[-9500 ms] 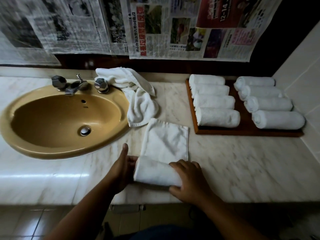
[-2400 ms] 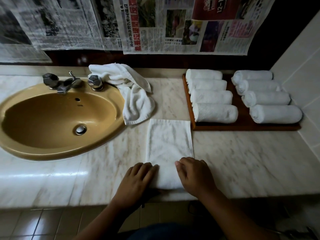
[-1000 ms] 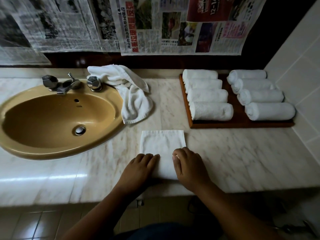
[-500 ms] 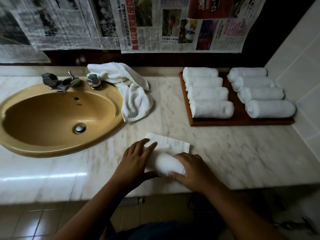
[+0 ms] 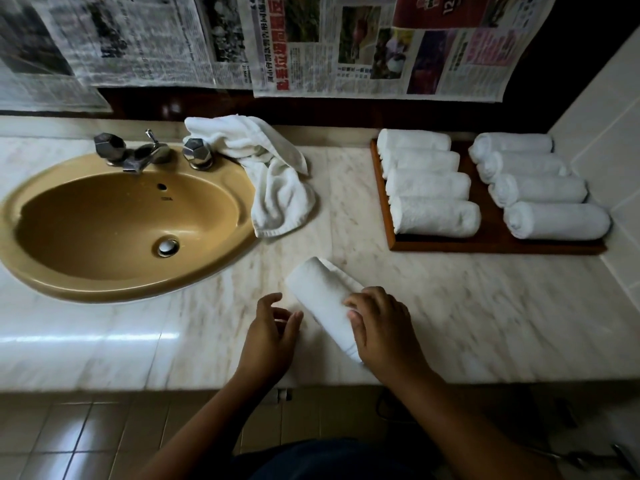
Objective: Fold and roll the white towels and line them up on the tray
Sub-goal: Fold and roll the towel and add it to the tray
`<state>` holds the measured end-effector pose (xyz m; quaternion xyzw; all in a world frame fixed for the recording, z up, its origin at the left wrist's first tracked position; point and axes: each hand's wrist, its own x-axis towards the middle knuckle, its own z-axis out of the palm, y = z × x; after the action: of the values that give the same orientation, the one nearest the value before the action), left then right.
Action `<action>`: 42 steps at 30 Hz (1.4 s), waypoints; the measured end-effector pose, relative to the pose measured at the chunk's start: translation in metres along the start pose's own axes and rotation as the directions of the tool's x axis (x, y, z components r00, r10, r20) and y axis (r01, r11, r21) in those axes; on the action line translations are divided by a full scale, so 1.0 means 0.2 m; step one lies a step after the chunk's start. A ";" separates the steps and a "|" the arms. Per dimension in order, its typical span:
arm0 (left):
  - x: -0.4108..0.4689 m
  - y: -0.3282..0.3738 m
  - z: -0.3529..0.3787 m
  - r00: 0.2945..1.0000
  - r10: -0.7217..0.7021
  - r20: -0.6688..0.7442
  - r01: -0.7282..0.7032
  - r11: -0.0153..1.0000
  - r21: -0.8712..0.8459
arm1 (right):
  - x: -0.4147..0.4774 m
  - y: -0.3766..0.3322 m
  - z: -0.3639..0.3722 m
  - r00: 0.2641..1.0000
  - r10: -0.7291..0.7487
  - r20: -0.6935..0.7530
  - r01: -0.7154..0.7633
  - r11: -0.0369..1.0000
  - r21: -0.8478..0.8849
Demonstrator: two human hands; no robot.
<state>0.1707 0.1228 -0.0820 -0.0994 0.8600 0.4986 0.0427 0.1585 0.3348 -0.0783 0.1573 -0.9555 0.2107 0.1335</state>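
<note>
Marble countertop holds an oval mustard sink at left and a brown wooden tray of eight rolled white towels far right. A slanted rolled white towel lies near centre; the right hand grips its near end, the left hand hangs loosely open beside it, empty.

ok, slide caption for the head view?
Right hand grips a rolled towel on the marble counter, left hand open beside it; eight rolls line the wooden tray.
</note>
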 end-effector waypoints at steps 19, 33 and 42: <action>0.14 0.12 0.04 0.945 -0.246 0.214 0.321 0.814 -0.483 | 0.03 -0.06 -0.02 0.918 0.276 0.285 -0.365 0.870 0.331; 0.31 0.29 0.03 0.880 -0.317 0.354 0.467 0.435 -0.770 | 0.16 -0.14 -0.02 0.483 0.357 0.800 -0.763 -0.276 0.584; 0.74 0.69 0.08 0.894 -0.009 0.448 0.354 0.626 -0.694 | 0.43 0.03 -0.19 0.647 0.372 0.666 -0.479 -0.481 0.734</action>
<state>-0.0031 0.1845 0.0010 -0.0917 0.5269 0.8147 0.2241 0.0853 0.3356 -0.0185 -0.2123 -0.3976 0.8758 -0.1729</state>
